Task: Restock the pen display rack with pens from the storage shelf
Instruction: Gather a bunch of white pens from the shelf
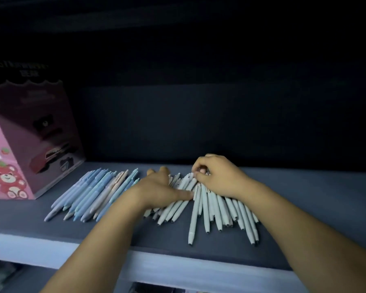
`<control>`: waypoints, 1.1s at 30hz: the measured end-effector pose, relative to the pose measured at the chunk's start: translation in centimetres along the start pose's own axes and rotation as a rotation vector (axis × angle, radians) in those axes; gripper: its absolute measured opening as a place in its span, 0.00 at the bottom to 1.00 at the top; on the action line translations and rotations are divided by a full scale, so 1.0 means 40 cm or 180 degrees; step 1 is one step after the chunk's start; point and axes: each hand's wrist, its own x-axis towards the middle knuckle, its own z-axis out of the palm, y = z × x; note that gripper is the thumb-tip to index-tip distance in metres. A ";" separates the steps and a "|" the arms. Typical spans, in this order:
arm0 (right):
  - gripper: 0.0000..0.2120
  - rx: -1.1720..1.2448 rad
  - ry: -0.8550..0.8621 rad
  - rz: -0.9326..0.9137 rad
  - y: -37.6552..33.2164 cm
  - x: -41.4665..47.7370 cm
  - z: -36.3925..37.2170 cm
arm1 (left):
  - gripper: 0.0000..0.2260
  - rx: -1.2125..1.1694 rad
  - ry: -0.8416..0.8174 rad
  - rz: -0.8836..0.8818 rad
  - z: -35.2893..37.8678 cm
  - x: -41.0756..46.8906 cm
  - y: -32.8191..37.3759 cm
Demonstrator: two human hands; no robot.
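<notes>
Several pale white pens [220,210] lie fanned out on the dark storage shelf [304,208], tips toward me. Left of them lies a second heap of blue and beige pens [89,193]. My left hand [156,191] rests flat on the white pens, fingers straight, thumb stretched right along them. My right hand [218,176] sits over the far ends of the white pens, its fingers curled and pinching the tops of a few of them. The display rack is out of view.
A pink cardboard box with a red bear print [30,144] stands at the shelf's left end, close to the blue pens. The shelf's pale front edge [167,265] runs across the bottom. Behind the pens the shelf recess is dark.
</notes>
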 end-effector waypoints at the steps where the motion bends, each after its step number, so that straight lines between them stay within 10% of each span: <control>1: 0.04 0.0018 0.0009 -0.0016 0.001 0.000 -0.001 | 0.47 -0.0131 0.0068 0.0030 0.004 0.001 -0.008; 16: 0.04 0.0192 -0.0094 -0.0087 0.015 -0.004 -0.022 | 0.49 0.0771 -0.0226 0.0031 -0.009 0.018 0.073; 26: 0.09 0.0352 -0.0014 0.0009 0.016 0.000 -0.025 | 0.21 0.1010 0.0111 0.0375 0.031 0.030 0.090; 33: 0.18 0.1063 0.0978 0.0561 -0.013 -0.005 -0.061 | 0.17 0.0699 0.0771 0.0608 0.030 0.023 0.049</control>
